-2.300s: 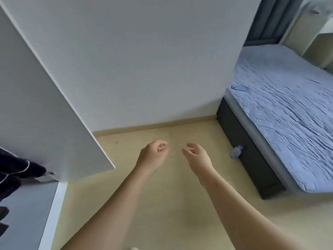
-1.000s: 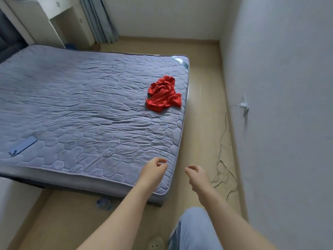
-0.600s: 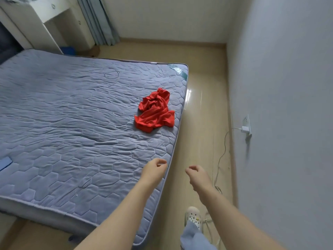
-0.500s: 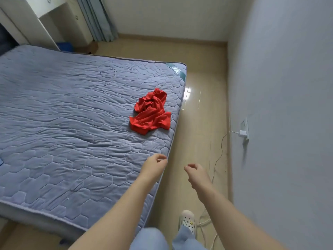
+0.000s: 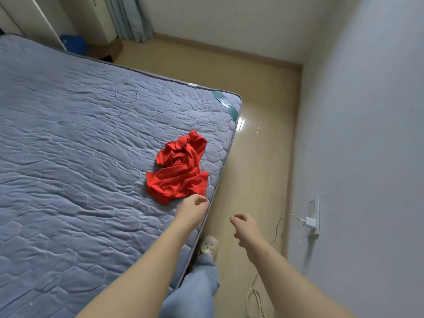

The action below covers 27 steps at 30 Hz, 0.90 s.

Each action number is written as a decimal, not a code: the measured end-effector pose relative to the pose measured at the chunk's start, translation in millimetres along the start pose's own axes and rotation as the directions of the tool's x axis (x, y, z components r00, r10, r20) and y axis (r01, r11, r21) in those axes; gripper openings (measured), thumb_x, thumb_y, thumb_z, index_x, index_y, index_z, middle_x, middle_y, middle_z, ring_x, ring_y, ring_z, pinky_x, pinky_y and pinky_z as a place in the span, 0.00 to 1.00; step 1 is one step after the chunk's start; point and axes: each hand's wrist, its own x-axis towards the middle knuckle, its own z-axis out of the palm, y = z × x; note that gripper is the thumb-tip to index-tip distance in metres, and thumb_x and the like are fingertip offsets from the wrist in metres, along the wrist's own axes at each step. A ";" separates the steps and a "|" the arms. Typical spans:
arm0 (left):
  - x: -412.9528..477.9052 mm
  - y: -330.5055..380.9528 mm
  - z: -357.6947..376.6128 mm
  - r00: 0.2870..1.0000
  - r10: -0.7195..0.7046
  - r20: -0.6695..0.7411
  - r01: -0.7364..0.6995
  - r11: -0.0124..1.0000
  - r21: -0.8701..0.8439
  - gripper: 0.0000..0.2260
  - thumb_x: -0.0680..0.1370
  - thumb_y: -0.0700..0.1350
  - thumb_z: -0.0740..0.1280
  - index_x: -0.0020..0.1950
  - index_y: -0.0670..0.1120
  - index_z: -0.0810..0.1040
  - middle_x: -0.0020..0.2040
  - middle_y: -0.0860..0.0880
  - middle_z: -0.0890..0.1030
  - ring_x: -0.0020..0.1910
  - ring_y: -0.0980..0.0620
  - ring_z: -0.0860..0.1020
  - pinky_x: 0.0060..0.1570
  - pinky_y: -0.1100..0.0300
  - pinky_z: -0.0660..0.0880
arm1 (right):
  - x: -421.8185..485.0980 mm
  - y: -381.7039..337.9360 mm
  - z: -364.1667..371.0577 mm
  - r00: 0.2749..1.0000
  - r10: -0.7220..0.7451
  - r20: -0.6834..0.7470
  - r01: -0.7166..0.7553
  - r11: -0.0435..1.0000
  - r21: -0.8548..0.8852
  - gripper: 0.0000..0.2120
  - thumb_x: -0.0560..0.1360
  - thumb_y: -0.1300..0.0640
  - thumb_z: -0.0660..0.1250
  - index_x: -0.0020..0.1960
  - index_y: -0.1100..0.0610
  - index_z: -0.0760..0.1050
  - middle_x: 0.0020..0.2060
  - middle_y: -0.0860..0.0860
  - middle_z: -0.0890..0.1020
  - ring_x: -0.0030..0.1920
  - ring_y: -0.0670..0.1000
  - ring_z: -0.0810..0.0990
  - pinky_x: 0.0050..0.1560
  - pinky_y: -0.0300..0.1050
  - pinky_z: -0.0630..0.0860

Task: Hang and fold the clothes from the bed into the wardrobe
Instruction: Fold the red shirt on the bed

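Observation:
A crumpled red garment [image 5: 181, 171] lies on the grey-blue quilted bed [image 5: 68, 171], close to its right edge. My left hand [image 5: 191, 210] hovers just below the garment's near hem, fingers loosely curled, holding nothing. My right hand [image 5: 246, 228] hangs over the floor strip to the right of the bed, fingers loosely curled and empty. The wardrobe is out of view.
A narrow strip of wooden floor [image 5: 259, 157] runs between the bed and the right wall. A charger [image 5: 309, 222] sits in a wall socket with its cable trailing on the floor. A thin wire loop [image 5: 127, 97] lies on the bed. Curtains [image 5: 128, 17] hang at the far corner.
I have turned from the wardrobe to the bed and walked along its right side. The red garment is now much closer, just past my left hand. Both hands stay empty.

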 end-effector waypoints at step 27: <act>304.9 45.9 -14.7 0.756 -0.607 -0.247 0.518 0.784 -0.342 0.06 0.76 0.42 0.63 0.50 0.49 0.78 0.53 0.45 0.81 0.52 0.44 0.79 0.57 0.55 0.74 | 346.6 -214.4 70.1 0.873 0.162 0.460 0.222 0.708 -0.670 0.19 0.76 0.54 0.60 0.66 0.56 0.69 0.57 0.52 0.77 0.52 0.52 0.76 0.55 0.46 0.72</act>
